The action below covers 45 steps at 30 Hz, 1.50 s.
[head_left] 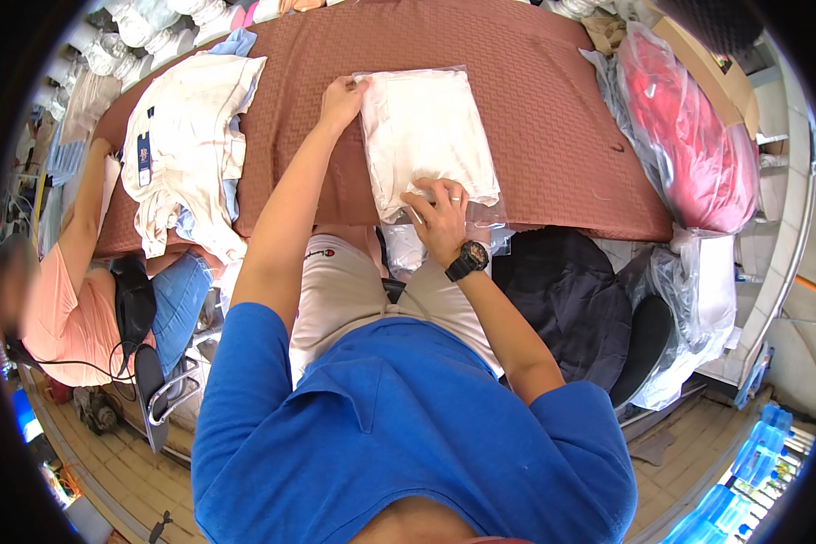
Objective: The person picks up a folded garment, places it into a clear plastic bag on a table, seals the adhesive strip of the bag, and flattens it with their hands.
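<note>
- Left hand (340,102) pinches the far corner of a clear bag with folded white cloth (426,140), lying mid-table on the brown cover (553,136).
- Right hand (440,218) presses fingers closed on its near edge.
- A heap of white garments (186,150) lies left; a red bagged bundle (689,136) sits right, both apart.

Far left on the brown-covered surface (553,118): a heap of cream garments (186,150) with a dark tag. Far right: a red bundle in clear plastic (689,136), beside a cardboard box (707,63). Near right, below the surface edge: dark cloth (567,290) and more clear bags (698,299). Near left: a seated person in a pink top (59,308).
</note>
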Tool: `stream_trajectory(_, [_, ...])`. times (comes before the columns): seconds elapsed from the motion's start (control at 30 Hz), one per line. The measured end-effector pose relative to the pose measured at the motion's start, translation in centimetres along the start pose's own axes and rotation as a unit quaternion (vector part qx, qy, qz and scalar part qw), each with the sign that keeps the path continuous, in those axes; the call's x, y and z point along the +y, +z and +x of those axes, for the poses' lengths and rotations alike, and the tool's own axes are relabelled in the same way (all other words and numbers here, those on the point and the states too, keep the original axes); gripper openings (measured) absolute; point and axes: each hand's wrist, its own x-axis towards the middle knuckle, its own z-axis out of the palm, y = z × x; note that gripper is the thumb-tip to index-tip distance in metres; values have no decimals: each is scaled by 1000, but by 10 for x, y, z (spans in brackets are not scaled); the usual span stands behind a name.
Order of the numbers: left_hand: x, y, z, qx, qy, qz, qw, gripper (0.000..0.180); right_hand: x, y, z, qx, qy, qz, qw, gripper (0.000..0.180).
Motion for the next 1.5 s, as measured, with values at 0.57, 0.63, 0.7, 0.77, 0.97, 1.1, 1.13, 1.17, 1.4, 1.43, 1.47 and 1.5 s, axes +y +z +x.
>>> stream_trajectory(0.57, [53, -55, -128, 67, 196, -59, 976, 21, -30, -22, 31, -40, 44, 10, 998, 40])
stream_trajectory(0.63, [56, -77, -208, 43, 216, -45, 974, 15, -33, -30, 28, -66, 43, -45, 996, 38])
stream_trajectory(0.7, [41, -83, -275, -125, 241, -69, 960, 19, -34, -40, 28, -76, 34, -77, 994, 29])
stream_trajectory(0.77, [48, -69, -300, -201, 303, 23, 931, 38, -22, -41, 23, -73, 23, -74, 994, 24])
stream_trajectory(0.97, [44, -10, -289, -132, 306, 110, 937, 62, -27, -53, 50, -39, -33, -35, 998, 15])
stream_trajectory(1.1, [49, -4, -248, -98, 351, 172, 915, 62, -37, -47, 59, -27, -64, -40, 997, 23])
stream_trajectory(1.13, [51, -3, -237, -97, 359, 188, 909, 63, -39, -45, 60, -26, -70, -39, 996, 25])
stream_trajectory(1.17, [42, 2, -228, -91, 350, 209, 909, 66, -44, -44, 60, -46, -72, -45, 995, 24])
stream_trajectory(1.4, [20, 43, -146, 4, 335, 203, 920, 69, -74, -28, 61, -45, -75, -45, 995, 14])
stream_trajectory(1.43, [28, 46, -137, -16, 301, 208, 930, 68, -77, -30, 64, -27, -74, -40, 996, 13])
stream_trajectory(1.47, [31, 48, -129, -15, 297, 195, 935, 68, -79, -31, 65, -28, -66, -35, 997, 12])
stream_trajectory(1.5, [35, 50, -121, -14, 292, 183, 939, 68, -81, -33, 65, -29, -59, -30, 997, 12])
